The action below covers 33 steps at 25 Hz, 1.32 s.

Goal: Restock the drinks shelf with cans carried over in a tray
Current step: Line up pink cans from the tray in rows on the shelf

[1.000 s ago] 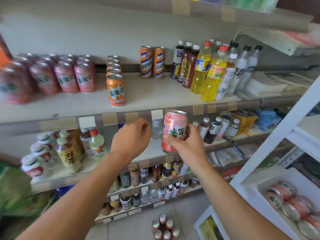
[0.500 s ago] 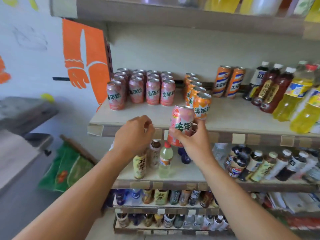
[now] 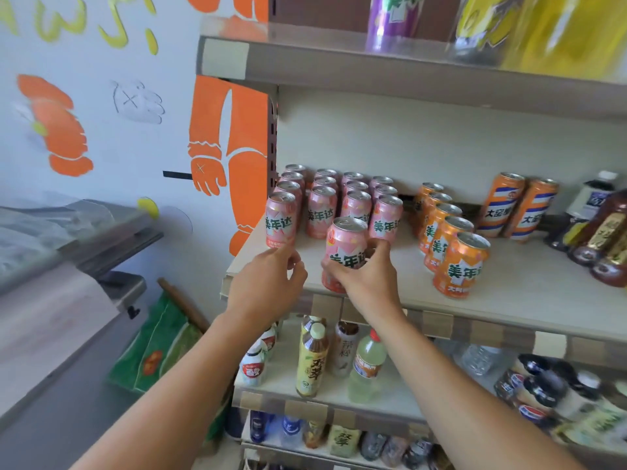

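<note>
My right hand grips a pink can upright at the front of the drinks shelf, its base about at the shelf surface. Behind it stand several rows of matching pink cans at the shelf's left end. My left hand hovers just left of the held can with fingers loosely curled, holding nothing, below the front-left pink can. No tray is in view.
A row of orange cans runs back to front right of the pink group, with taller orange-and-blue cans and dark bottles beyond. Bottled drinks fill the lower shelves. A grey counter stands at left.
The view swung left and closer to the shelf. My right hand carried the pink can up from below the shelf edge to the shelf front, before the pink rows; my left hand followed alongside.
</note>
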{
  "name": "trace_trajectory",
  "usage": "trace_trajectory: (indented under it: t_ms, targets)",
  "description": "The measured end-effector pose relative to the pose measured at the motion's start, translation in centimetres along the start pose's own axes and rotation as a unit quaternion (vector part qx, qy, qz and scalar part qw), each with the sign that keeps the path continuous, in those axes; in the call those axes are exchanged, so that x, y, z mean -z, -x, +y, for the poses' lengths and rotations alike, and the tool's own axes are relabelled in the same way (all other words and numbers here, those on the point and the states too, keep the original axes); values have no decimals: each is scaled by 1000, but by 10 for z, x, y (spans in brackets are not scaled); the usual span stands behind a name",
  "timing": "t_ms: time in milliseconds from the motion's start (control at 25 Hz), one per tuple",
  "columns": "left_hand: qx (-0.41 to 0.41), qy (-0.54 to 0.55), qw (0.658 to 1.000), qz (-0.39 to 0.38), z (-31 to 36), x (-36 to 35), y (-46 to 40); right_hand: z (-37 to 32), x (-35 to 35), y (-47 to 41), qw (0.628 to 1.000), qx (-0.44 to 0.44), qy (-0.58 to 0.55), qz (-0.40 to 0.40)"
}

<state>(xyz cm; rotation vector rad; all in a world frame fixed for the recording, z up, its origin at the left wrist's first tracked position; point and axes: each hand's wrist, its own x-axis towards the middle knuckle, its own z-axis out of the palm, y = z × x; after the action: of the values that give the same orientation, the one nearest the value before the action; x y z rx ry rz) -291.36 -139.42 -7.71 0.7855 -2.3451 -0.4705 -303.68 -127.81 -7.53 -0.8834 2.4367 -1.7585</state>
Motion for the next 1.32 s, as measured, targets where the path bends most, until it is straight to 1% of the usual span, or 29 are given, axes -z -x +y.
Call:
trace_trajectory:
  t_ms: [120, 360, 480, 720, 960, 1320]
  targets:
    - [6, -5, 1000, 9, -9, -4, -16, 2, -24, -23, 1000, 2, 7, 8]
    - [-1, -20, 1000, 1, -28, -13, -49, 13, -59, -62, 999, -30, 28, 27]
    - [0, -20, 1000, -4, -35, -17, -63, 12, -69, -73, 998, -22, 40, 33]
    - [-26, -13, 1000, 3, -35, -27, -80, 11, -91, -90, 997, -5, 67, 37]
    - [-33, -7, 999, 2, -40, -32, -83, 14, -100, -97, 996, 1, 77, 49]
    - [-30, 3, 1000, 0, -36, -30, -74, 9, -97, -93, 993, 1, 113, 28]
